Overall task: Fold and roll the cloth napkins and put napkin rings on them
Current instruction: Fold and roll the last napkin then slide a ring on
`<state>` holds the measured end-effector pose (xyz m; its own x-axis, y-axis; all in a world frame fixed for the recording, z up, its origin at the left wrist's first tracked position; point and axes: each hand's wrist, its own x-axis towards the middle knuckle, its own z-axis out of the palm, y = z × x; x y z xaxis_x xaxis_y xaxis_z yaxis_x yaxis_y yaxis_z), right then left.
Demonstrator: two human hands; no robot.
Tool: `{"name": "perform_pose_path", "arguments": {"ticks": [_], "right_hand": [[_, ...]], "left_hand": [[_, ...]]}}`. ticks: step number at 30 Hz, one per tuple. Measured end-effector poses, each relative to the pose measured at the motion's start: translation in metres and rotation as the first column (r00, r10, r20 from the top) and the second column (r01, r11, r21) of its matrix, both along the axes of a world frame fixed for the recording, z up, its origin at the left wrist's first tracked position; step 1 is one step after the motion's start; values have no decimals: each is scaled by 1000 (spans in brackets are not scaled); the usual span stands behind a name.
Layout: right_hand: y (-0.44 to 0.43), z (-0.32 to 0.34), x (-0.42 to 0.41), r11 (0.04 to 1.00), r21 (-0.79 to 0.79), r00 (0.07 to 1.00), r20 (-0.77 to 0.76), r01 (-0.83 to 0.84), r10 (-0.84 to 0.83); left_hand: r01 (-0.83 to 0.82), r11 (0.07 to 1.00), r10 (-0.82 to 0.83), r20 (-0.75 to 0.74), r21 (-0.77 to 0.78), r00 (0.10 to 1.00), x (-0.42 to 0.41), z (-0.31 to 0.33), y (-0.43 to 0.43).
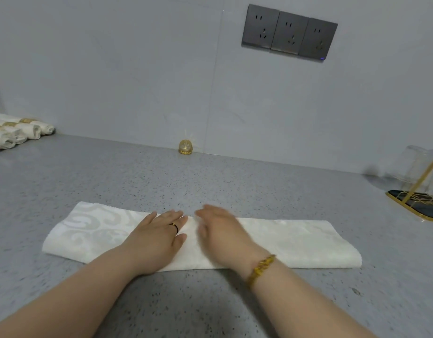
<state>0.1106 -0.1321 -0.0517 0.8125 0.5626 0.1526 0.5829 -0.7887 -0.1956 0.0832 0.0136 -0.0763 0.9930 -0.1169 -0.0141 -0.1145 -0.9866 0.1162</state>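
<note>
A white patterned cloth napkin [296, 242] lies folded into a long band across the grey speckled counter. My left hand [157, 237] rests flat on its middle, fingers together, a dark ring on one finger. My right hand [222, 230] lies flat just to the right of it on the same band, slightly blurred, with a gold bracelet at the wrist. Neither hand grips anything. A gold napkin ring [185, 147] stands alone at the back by the wall. Several rolled napkins with gold rings [20, 130] lie at the far left.
A grey wall with three dark sockets [289, 32] rises behind the counter [210, 181]. At the right edge stands a clear holder with a gold frame and a dark base [420, 198].
</note>
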Motion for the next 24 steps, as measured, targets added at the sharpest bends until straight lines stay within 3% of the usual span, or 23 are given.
{"name": "perform_pose_path", "arguments": {"ticks": [3,8,11,16,21,24], "right_hand": [[21,-19,0,1000,-31,996,-85,0,-3],[-29,-19,19,992,-122,992,-121,26,-41],[-87,-15,38,987,-99,986,-98,125,-135],[-159,-15,65,938,-25,934,-86,345,-346],[-164,-14,68,863,123,853,132,491,-504],[-145,-5,36,950,206,862,408,236,-302]], "left_hand": [[-23,999,23,11,-27,1000,0,0,2],[-34,998,35,20,-47,999,1,1,9],[-33,997,37,63,-75,997,4,-1,14],[-51,986,92,271,-156,958,11,0,25],[-130,969,193,312,-209,930,15,1,33],[-130,971,192,328,-202,925,17,1,36]]}}
